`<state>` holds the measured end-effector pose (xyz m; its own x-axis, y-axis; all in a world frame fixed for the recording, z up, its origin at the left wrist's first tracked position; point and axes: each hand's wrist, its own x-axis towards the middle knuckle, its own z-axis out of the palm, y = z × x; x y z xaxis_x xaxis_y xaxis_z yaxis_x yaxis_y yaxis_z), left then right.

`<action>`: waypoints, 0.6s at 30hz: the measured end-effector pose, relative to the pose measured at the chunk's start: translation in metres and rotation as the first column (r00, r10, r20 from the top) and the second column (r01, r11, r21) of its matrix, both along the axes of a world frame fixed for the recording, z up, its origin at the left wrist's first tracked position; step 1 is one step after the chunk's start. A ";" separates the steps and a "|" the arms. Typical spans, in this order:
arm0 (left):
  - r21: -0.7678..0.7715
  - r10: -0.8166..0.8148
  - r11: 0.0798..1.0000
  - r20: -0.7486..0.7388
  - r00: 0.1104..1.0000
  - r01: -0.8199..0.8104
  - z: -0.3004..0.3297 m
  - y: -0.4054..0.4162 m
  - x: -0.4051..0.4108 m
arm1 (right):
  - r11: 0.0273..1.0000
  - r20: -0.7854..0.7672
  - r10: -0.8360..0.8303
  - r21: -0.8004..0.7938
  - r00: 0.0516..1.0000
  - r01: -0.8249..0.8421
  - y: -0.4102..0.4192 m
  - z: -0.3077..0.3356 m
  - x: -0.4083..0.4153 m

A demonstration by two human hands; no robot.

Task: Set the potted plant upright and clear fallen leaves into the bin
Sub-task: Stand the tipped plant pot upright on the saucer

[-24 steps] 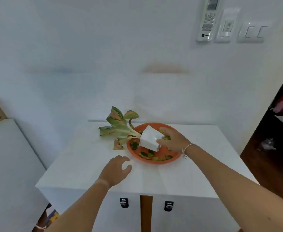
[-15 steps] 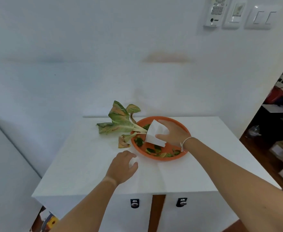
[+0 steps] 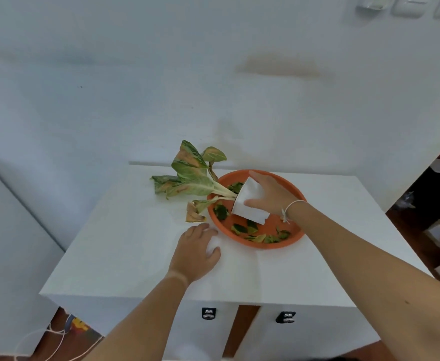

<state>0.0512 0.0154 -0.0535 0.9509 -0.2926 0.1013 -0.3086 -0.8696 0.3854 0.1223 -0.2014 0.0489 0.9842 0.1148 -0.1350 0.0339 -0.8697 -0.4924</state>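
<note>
A white pot point(image 3: 247, 204) lies tipped on its side in an orange saucer point(image 3: 286, 244), its mouth toward the left. The plant's green and yellow leaves point(image 3: 187, 178) spread out over the white table point(image 3: 125, 256) to the left of the saucer. My right hand point(image 3: 271, 196) wraps the pot from the right, thumb on its near side. Several small fallen leaves point(image 3: 255, 231) lie inside the saucer. A withered leaf point(image 3: 194, 216) rests on the table by the saucer's left rim. My left hand point(image 3: 196, 252) lies flat on the table, fingers apart, just left of the saucer.
The table stands against a white wall, with two drawer handles point(image 3: 208, 313) on its front. Wall switches point(image 3: 409, 6) sit at the top right. Cables point(image 3: 55, 334) lie on the wooden floor at the lower left. A doorway with clutter opens on the right.
My right hand has closed around the pot and tilted it slightly. My left hand has slid forward toward the saucer. The camera has tipped downward.
</note>
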 end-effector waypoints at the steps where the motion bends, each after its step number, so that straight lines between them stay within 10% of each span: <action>1: 0.003 0.006 1.000 0.000 1.000 -0.006 -0.001 0.000 0.000 | 0.999 -0.016 0.024 0.022 1.000 -0.023 0.000 0.002 0.005; 12: 0.005 0.047 0.999 0.030 0.998 -0.048 -0.003 -0.002 0.002 | 0.984 -0.129 0.144 -0.091 0.981 -0.156 -0.007 0.005 0.037; 18: 0.017 0.055 0.998 -0.002 0.998 -0.055 -0.006 -0.001 0.002 | 0.995 -0.049 0.039 0.094 0.998 -0.034 -0.025 0.005 0.035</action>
<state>0.0536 0.0147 -0.0596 0.9658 -0.2413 0.0944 -0.2591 -0.8916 0.3715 0.1576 -0.2263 0.0542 0.9713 0.1646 -0.1715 0.0375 -0.8186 -0.5732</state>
